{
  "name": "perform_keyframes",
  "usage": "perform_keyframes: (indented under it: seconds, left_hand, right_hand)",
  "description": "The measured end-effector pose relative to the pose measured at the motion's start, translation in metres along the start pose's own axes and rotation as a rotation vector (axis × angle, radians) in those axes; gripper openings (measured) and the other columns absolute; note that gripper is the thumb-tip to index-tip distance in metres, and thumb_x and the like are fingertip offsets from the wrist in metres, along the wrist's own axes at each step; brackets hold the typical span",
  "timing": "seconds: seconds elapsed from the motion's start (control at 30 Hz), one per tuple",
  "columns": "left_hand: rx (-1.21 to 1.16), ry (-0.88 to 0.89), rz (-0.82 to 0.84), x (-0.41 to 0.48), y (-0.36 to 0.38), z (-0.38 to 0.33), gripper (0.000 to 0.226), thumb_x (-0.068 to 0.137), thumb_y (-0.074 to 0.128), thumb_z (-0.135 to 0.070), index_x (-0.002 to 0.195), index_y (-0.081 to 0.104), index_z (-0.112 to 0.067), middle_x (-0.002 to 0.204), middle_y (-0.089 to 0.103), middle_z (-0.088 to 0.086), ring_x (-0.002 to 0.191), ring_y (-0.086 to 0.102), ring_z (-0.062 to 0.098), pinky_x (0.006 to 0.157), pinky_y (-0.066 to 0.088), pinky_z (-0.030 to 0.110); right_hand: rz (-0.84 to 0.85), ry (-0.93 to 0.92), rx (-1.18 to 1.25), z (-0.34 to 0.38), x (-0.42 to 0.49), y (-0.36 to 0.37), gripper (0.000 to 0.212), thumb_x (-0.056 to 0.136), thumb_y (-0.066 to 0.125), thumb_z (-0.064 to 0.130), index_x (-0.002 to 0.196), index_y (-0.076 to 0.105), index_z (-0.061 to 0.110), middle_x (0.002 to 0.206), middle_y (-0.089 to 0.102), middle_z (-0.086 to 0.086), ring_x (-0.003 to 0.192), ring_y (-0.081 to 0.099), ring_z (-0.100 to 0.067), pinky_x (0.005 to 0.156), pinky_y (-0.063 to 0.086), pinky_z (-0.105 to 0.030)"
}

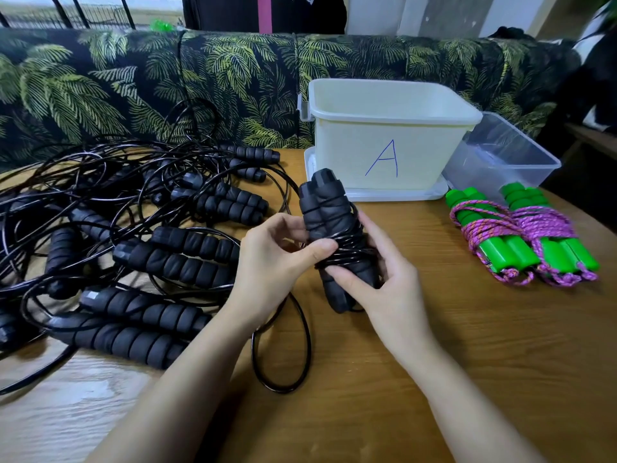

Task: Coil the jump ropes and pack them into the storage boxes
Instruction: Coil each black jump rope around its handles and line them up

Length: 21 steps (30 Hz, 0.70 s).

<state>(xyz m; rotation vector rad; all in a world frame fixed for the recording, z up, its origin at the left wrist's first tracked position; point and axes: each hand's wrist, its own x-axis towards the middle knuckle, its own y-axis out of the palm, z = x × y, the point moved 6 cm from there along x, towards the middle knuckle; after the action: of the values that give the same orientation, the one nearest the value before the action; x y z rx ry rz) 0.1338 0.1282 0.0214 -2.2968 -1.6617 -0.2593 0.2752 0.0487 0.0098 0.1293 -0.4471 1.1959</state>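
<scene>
Bare wood is being left open across the near right of the table (484, 362), whose edge is being curved away at far right. The left side is being crowded by a tangled pile of black ropes (133, 228). Above the middle, a black jump rope (329, 215) is being gripped by the left hand (277, 262) and the right hand (384, 285), fingers curled round it. Its two ribbed foam handles are being held side by side, with glossy cord wrapped round them. The cream box marked A (384, 128) is being flanked by a clear box (500, 152), and two green-handled ropes (521, 242) with pink braided cord are being borne nearby.
</scene>
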Motion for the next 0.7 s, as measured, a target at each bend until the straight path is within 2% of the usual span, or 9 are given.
perform_keyframes:
  seconds: [0.1, 0.2, 0.3, 0.37, 0.43, 0.6, 0.7]
  left_hand:
    - [-0.052, 0.005, 0.017, 0.002, -0.003, -0.003, 0.031, 0.067, 0.087, -0.029, 0.088, 0.069, -0.015, 0.082, 0.076, 0.000, 0.076, 0.072, 0.010, 0.070, 0.055, 0.019]
    - [-0.146, 0.013, 0.049, 0.003, -0.003, -0.010, 0.024, 0.067, 0.075, -0.025, 0.086, 0.066, -0.013, 0.070, 0.073, -0.005, 0.061, 0.066, 0.004, 0.058, 0.050, 0.014]
    - [-0.179, 0.006, 0.061, 0.003, -0.004, -0.011, 0.026, 0.070, 0.070, -0.024, 0.090, 0.065, -0.009, 0.067, 0.071, -0.007, 0.058, 0.065, 0.004, 0.053, 0.046, 0.011]
    - [-0.185, -0.015, 0.057, 0.004, -0.005, -0.008, 0.024, 0.075, 0.073, -0.025, 0.091, 0.065, -0.010, 0.072, 0.072, -0.007, 0.065, 0.066, 0.004, 0.057, 0.049, 0.013]
    - [-0.154, -0.028, 0.060, 0.005, -0.004, -0.004, 0.022, 0.080, 0.077, -0.028, 0.093, 0.066, -0.014, 0.084, 0.074, -0.003, 0.077, 0.068, 0.008, 0.066, 0.055, 0.022]
    - [-0.216, -0.125, 0.097, 0.004, 0.002, 0.002, 0.040, 0.076, 0.067, -0.032, 0.114, 0.063, -0.020, 0.094, 0.077, 0.004, 0.084, 0.070, 0.018, 0.079, 0.060, 0.032]
    - [-0.182, -0.102, 0.072, 0.002, 0.003, -0.001, 0.032, 0.076, 0.068, -0.031, 0.106, 0.068, -0.021, 0.091, 0.077, 0.001, 0.083, 0.072, 0.021, 0.078, 0.061, 0.032]
  right_hand:
    - [0.023, 0.020, 0.068, 0.001, 0.001, -0.003, 0.069, 0.078, 0.077, 0.013, 0.136, 0.048, 0.037, 0.131, 0.062, 0.021, 0.125, 0.056, -0.003, 0.107, 0.043, -0.025]
    - [0.032, 0.042, 0.149, 0.001, 0.003, -0.005, 0.064, 0.080, 0.075, 0.012, 0.134, 0.050, 0.034, 0.128, 0.064, 0.020, 0.124, 0.057, -0.004, 0.104, 0.044, -0.022]
    - [0.020, 0.059, 0.218, 0.002, 0.003, -0.005, 0.058, 0.081, 0.073, 0.012, 0.131, 0.052, 0.033, 0.126, 0.066, 0.017, 0.121, 0.059, -0.004, 0.100, 0.045, -0.021]
    - [0.006, 0.082, 0.258, 0.002, 0.003, -0.005, 0.058, 0.080, 0.074, 0.012, 0.130, 0.053, 0.032, 0.124, 0.067, 0.016, 0.119, 0.060, -0.004, 0.095, 0.047, -0.018]
    - [-0.006, 0.089, 0.268, 0.001, 0.003, -0.005, 0.058, 0.080, 0.075, 0.013, 0.130, 0.053, 0.031, 0.124, 0.068, 0.014, 0.119, 0.060, -0.004, 0.094, 0.047, -0.018]
    - [-0.023, 0.076, 0.193, -0.002, 0.003, -0.005, 0.058, 0.081, 0.070, 0.020, 0.135, 0.052, 0.033, 0.130, 0.064, 0.011, 0.123, 0.057, -0.004, 0.106, 0.044, -0.028]
    - [-0.069, 0.061, 0.068, -0.005, 0.003, -0.009, 0.059, 0.082, 0.071, 0.031, 0.137, 0.051, 0.036, 0.131, 0.053, 0.007, 0.124, 0.053, -0.002, 0.112, 0.038, -0.030]
